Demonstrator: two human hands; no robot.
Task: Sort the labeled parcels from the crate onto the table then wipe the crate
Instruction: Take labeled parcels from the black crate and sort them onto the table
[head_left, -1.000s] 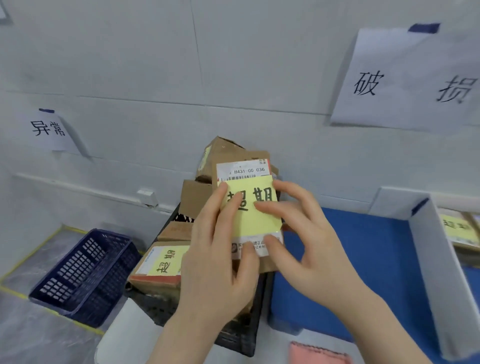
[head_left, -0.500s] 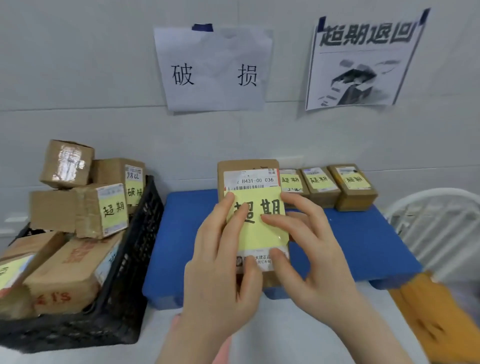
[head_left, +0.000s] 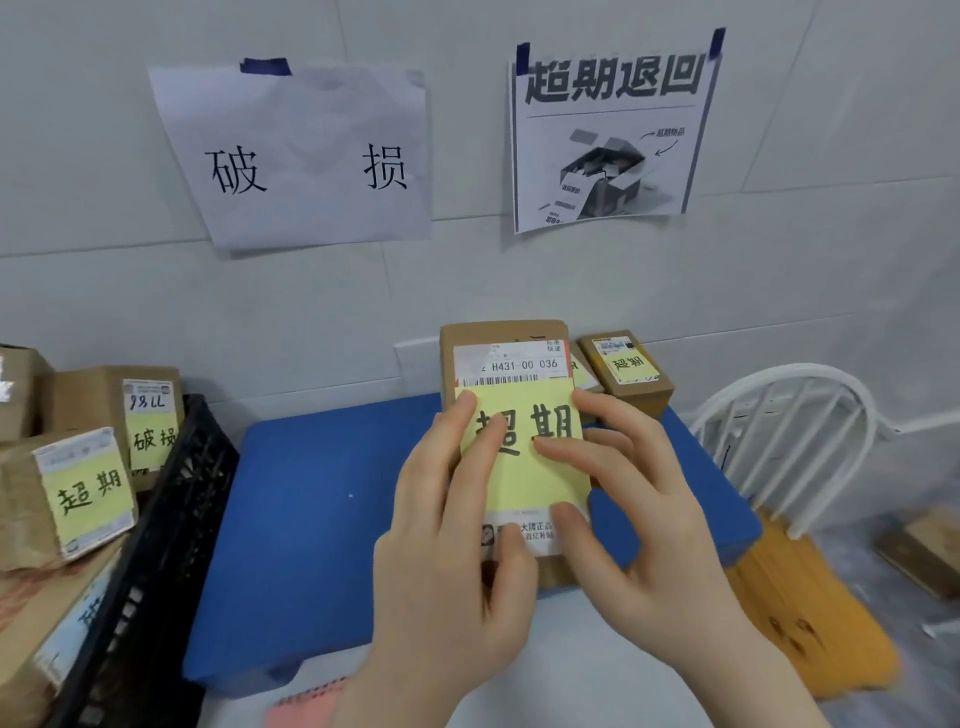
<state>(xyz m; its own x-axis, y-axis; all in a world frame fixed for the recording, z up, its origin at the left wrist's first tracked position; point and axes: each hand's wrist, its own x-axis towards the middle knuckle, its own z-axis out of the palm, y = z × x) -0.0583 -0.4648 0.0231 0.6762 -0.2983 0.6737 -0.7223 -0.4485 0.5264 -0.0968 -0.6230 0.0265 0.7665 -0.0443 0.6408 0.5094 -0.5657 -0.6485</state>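
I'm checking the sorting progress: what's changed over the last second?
The parcel has travelled right, from in front of the crate to above the blue table, under the overdue-return sign, near the parcels already placed there. Both the left hand and right hand grip it as before; nothing was let go.

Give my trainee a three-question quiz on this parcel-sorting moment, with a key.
1. True or false: the left hand and right hand both hold the brown cardboard parcel with the yellow note.
2. The black plastic crate stands where from the blue tabletop? A to its left; B to its right; C on top of it.
3. Fill in: the held parcel's note reads ____, matching the first two characters of the printed wall sign.
Key: 1 true; 2 A; 3 超期.
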